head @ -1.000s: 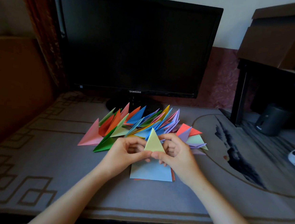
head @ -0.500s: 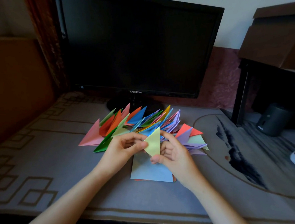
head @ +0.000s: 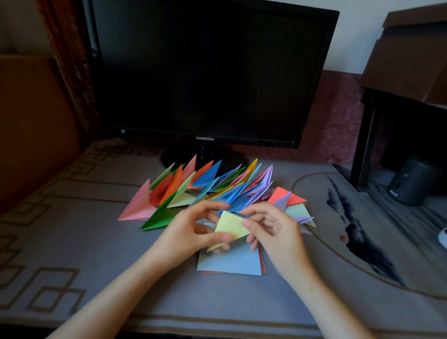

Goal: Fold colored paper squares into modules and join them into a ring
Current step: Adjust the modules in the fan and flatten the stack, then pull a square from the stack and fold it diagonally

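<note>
While the fan of finished coloured paper modules (head: 215, 187) lies at twelve o'clock on the tabletop (head: 78, 238), folding looks to be the step in hand. The left hand (head: 193, 231) pinches the pale yellow folded paper triangle (head: 231, 227) at its seven o'clock corner, and the right hand (head: 273, 229) pinches its three o'clock edge. The next move is likely a crease needing matched edges.

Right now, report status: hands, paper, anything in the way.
Left hand and right hand pinching pale yellow folded module. Held over stack of paper squares. Pile of finished modules behind, nothing blocking.
</note>
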`<state>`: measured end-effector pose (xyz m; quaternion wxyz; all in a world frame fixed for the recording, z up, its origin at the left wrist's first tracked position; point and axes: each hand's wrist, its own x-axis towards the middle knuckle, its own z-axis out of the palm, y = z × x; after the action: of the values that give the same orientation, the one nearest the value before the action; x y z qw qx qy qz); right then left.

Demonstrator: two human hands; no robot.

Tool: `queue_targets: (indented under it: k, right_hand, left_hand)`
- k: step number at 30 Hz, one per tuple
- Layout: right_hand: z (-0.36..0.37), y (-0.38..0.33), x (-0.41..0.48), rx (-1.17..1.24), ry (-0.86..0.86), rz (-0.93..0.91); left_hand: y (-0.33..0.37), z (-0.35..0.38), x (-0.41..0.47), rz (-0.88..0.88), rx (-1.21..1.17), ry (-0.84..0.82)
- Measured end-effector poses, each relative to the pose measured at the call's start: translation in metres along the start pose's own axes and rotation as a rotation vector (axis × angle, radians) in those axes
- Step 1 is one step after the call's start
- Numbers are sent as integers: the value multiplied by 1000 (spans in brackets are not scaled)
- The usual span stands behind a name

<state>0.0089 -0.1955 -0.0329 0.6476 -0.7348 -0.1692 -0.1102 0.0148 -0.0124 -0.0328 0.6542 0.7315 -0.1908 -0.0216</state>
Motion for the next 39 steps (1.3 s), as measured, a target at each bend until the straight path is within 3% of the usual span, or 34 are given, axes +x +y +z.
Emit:
queue_targets:
  k: [8,15,22,29,36,39]
  right_hand:
    - [-2,2,1,-150,10,8]
    - [-9,1,0,-188,49,18]
    - [-43,-11,3,-148,278,-39]
    - [-78,5,-7,-349,345,56]
    - [-78,25,-6,-661,355,157]
    - [-75,22,-9,-929,326,160]
  left_hand:
    - [-4,-3,4,-11,40,89]
    - [-9,-2,6,12,40,63]
    - [-10,-2,4,69,158,103]
    - [-24,-12,10,310,622,76]
    - [-28,-10,8,262,695,2]
    - [-29,-10,7,234,745,-22]
